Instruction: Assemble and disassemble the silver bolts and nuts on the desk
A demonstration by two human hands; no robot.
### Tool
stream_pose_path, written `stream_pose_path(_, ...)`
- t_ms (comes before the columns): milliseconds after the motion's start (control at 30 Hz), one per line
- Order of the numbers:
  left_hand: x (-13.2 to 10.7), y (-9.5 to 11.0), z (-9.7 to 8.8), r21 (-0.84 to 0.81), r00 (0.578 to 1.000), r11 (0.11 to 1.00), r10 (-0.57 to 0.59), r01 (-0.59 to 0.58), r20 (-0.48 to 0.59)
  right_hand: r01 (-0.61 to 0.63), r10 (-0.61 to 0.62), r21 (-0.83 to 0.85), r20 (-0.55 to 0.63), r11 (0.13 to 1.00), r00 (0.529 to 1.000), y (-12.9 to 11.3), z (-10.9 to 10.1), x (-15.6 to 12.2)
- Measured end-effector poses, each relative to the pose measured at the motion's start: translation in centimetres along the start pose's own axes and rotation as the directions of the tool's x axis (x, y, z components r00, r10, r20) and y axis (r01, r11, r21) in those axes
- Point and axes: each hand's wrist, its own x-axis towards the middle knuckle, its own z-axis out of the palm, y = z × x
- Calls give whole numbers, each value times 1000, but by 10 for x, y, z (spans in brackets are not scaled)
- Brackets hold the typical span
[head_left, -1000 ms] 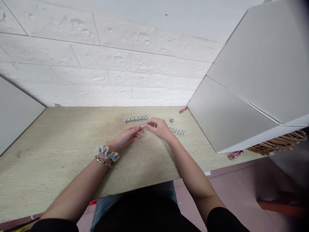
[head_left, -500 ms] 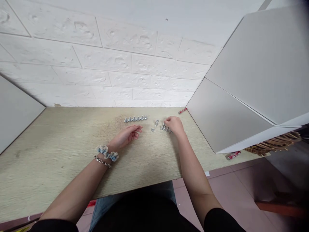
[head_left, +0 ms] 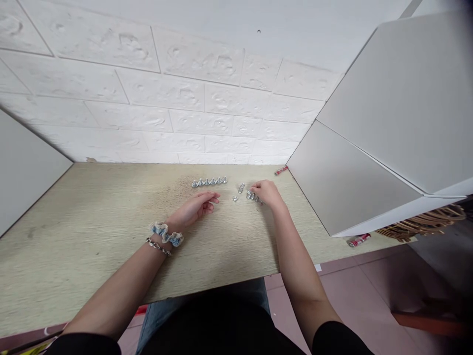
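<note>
My right hand (head_left: 268, 192) is over a small cluster of silver bolts (head_left: 250, 195), its thumb and forefinger pinched on one of them. Part of that cluster is hidden beneath the fingers. My left hand (head_left: 197, 206) rests on its side on the wooden tabletop, holding nothing, its fingers loosely bent and apart. Beyond it, a row of several bolts (head_left: 207, 182) stands upright, each with a washer or flange at its base. Between the hands lie a single nut (head_left: 235, 198) and a short line of nuts (head_left: 241, 188).
A white brick-patterned wall (head_left: 185, 98) closes off the back of the table (head_left: 111, 212). Grey-white panels (head_left: 328, 172) stand at the right, with one red battery (head_left: 281, 170) by their far corner and another red battery (head_left: 359, 240) near the front edge. A coiled tan bundle (head_left: 421, 223) lies beyond.
The view has shifted slightly. My right hand stays at the bolt cluster with only a small finger movement, and my left hand keeps its place.
</note>
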Motion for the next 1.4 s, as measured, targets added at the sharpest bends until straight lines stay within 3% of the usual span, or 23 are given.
stream_pose_path(100,4,-2,-4,272,979,956,153,-112,-135,17,-17,-18,12,1000,1000,0,0,0)
stream_pose_path(200,11,-4,-13,609,875,770,415,-190,-251,18,-18,-18,25,1000,1000,-1,0,-1)
stream_pose_path(300,16,-4,-25,771,794,608,557,-190,-244,22,-22,-1,41,1000,999,-1,-1,-3)
stream_pose_path(433,21,-4,-40,911,727,395,658,-115,-194,51,-51,42,-5,998,999,-1,-2,-4)
stream_pose_path(500,22,-5,-45,949,734,307,660,-69,-160,58,-51,83,-77,995,996,0,-3,-3)
stream_pose_path(633,26,-9,-49,976,814,213,576,-54,-81,71,-43,136,-197,988,980,4,-2,1)
stream_pose_path(800,34,-15,-52,984,865,150,502,-93,5,149,-87,193,-296,970,951,2,-1,3)
stream_pose_path(900,36,-16,-53,984,872,161,489,-72,-16,220,-118,220,-399,950,909,-2,-3,2)
stream_pose_path(1000,34,-14,-51,973,849,221,524,-60,-66,259,-116,218,-512,941,851,-5,-8,-2)
stream_pose_path(1167,24,-6,-41,925,756,350,643,-146,-124,291,-24,329,-624,898,781,-18,-12,-12)
stream_pose_path(1200,22,-4,-37,912,738,370,663,-179,-125,309,1,396,-616,865,788,-23,-11,-14)
stream_pose_path(1267,15,-3,-29,884,703,393,702,-253,-111,330,23,562,-529,758,848,-33,-5,-18)
stream_pose_path(1333,9,-2,-19,856,674,401,734,-327,-87,295,-38,722,-350,625,936,-43,4,-21)
stream_pose_path(1400,3,-3,-10,818,639,417,765,-397,-79,191,-162,826,-123,529,979,-52,14,-24)
